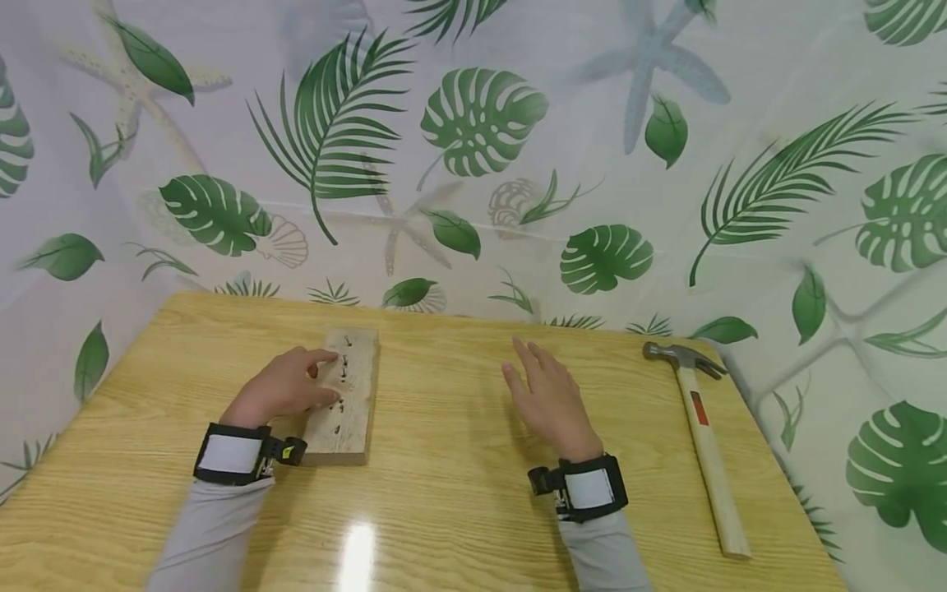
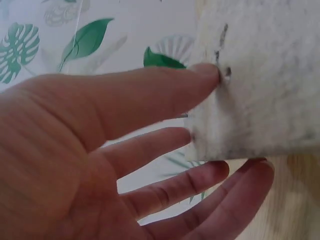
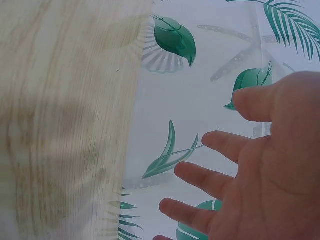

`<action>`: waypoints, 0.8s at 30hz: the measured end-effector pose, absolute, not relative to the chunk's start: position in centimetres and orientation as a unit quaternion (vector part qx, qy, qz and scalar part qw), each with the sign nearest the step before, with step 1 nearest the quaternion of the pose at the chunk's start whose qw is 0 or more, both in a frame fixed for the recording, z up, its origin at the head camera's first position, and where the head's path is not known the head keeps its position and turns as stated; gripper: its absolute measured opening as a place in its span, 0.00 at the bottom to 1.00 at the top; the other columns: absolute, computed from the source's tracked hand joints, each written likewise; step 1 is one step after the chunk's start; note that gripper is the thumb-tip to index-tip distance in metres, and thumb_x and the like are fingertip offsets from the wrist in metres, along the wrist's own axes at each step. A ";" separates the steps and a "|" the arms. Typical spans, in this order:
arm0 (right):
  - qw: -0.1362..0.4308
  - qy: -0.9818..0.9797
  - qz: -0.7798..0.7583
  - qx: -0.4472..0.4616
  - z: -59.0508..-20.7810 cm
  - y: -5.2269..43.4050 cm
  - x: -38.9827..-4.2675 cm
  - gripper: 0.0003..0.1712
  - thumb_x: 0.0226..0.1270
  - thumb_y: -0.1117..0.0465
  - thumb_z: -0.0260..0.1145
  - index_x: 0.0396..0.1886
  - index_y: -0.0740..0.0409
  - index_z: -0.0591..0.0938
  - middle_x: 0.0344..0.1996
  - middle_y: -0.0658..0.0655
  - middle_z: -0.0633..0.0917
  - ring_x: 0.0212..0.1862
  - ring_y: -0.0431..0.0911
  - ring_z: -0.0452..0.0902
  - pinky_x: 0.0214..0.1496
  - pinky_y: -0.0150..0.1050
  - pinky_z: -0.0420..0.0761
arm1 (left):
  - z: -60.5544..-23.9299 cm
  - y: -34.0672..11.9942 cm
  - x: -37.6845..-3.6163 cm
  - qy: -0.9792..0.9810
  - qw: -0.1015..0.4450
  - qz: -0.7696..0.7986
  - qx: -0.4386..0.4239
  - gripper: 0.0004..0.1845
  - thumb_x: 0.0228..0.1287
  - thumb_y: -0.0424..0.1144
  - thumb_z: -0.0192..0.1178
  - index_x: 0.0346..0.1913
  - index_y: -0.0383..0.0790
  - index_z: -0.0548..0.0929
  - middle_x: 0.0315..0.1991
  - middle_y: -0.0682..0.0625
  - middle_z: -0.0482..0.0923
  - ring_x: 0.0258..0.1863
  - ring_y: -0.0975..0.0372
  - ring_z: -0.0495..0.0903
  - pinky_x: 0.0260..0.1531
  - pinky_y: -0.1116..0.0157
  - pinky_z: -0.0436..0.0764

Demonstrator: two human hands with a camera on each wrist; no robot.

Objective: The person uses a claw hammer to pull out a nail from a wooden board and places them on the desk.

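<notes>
Fingers (image 2: 175, 187) of the person's left hand (image 1: 281, 386) are spread apart, the thumb resting on top of a pale wooden board (image 1: 358, 411) and the index finger at its left edge; how firmly they press cannot be told. Small dark marks (image 1: 337, 430), perhaps nails or holes, dot the board's face. It looks stiff, sturdy and fairly light, its dry, rough surface unlikely to slip; the long edges seem the best hold, clear of the marks. It lies flat on the left part of a wood-grain tabletop (image 1: 444, 477). Farther out, the right hand (image 1: 547, 403) hovers, fingers parted, holding nothing. Beyond it lies a hammer (image 1: 706, 444), probably head-heavy, best held by its wooden handle.
</notes>
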State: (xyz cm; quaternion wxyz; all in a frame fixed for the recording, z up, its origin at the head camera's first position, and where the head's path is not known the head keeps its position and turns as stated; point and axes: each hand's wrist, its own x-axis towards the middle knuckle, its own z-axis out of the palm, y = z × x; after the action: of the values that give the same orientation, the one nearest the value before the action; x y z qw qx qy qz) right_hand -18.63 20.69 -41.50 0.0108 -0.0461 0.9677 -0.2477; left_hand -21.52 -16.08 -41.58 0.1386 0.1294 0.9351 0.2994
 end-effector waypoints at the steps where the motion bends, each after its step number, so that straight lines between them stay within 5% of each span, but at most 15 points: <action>1: 0.012 0.967 -0.249 -0.046 -41.5 20.7 -18.6 0.35 0.83 0.44 0.45 0.82 0.52 0.57 0.78 0.67 0.59 0.79 0.65 0.52 0.76 0.68 0.50 | -41.7 -15.7 -21.5 0.933 0.139 0.304 0.134 0.38 0.63 0.41 0.69 0.73 0.30 0.69 0.39 0.39 0.74 0.34 0.53 0.71 0.31 0.61 0.71; 7: 0.025 0.965 -0.260 -0.040 -41.5 20.8 -18.6 0.35 0.83 0.44 0.45 0.82 0.52 0.55 0.79 0.66 0.56 0.78 0.69 0.50 0.73 0.72 0.52 | -42.3 -12.9 -21.2 0.918 0.147 0.329 0.166 0.38 0.66 0.43 0.67 0.75 0.31 0.66 0.18 0.54 0.58 0.18 0.62 0.59 0.21 0.65 0.62; 24: 0.026 0.962 -0.268 -0.038 -41.5 20.9 -18.5 0.35 0.84 0.45 0.44 0.83 0.53 0.55 0.80 0.66 0.53 0.77 0.71 0.50 0.71 0.73 0.55 | -44.2 -5.9 -19.8 0.882 0.135 0.389 0.231 0.37 0.67 0.40 0.68 0.75 0.33 0.66 0.34 0.53 0.79 0.30 0.64 0.75 0.31 0.67 0.74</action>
State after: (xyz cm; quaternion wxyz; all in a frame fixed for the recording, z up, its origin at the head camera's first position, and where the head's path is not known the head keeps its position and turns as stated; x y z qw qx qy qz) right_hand -18.48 20.94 -41.48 0.0256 -0.0377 0.9624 -0.2677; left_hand -19.82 -5.93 -44.19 0.1353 0.2313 0.8815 0.3887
